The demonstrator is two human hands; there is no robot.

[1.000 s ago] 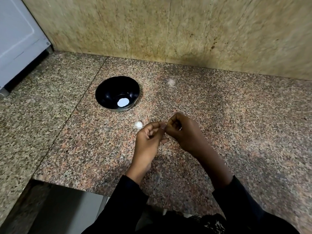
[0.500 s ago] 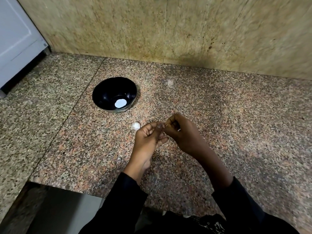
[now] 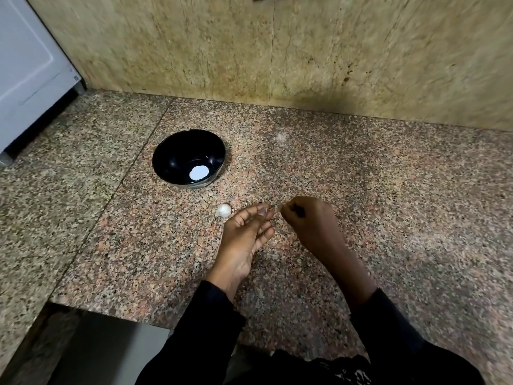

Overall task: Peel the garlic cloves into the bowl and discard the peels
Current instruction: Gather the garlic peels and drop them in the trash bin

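Observation:
A black bowl (image 3: 166, 159) stands on the granite counter, with a white round spot at its bottom. One unpeeled white garlic clove (image 3: 223, 210) lies on the counter just below the bowl. My left hand (image 3: 245, 234) is right of that clove, palm up. Its thumb and fingertips pinch a small garlic clove that the thumb mostly hides. A short gap away, my right hand (image 3: 308, 222) has its fingers curled and pinches a thin bit of garlic peel at its fingertips; the peel is hardly visible.
The granite counter (image 3: 388, 204) runs wide to the right and ends at a stone wall (image 3: 305, 51) behind. A white appliance (image 3: 25, 70) stands at the far left. The counter's front edge drops off at the lower left (image 3: 97, 309).
The hands, which met at the fingertips before, have drawn slightly apart. My left hand's fingers have opened out more. The bowl and the loose clove have not moved.

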